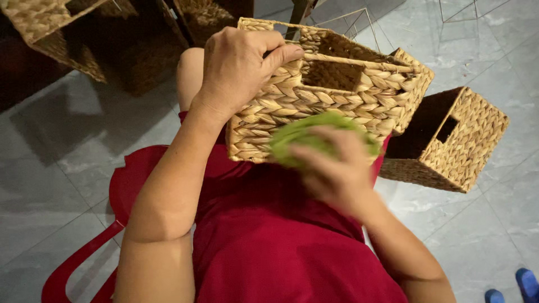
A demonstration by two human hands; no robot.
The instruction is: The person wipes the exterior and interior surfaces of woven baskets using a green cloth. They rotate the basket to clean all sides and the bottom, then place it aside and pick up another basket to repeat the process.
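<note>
2 hands: left gripping woven basket rim, blurred right clutching green cloth.

The left hand grips the rim of a woven basket propped on the lap, while the right hand (blurred) presses a green cloth against its front wall, a second basket lying tipped on the floor nearby.

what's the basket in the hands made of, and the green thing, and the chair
Basket: thick plaited plant fibre, maybe water hyacinth or seagrass, matt tan, braided strands visible. Green pad: blurred, apparently a soft cloth or scouring pad; cannot tell which. Chair: smooth, glossy red, likely moulded plastic.
</note>
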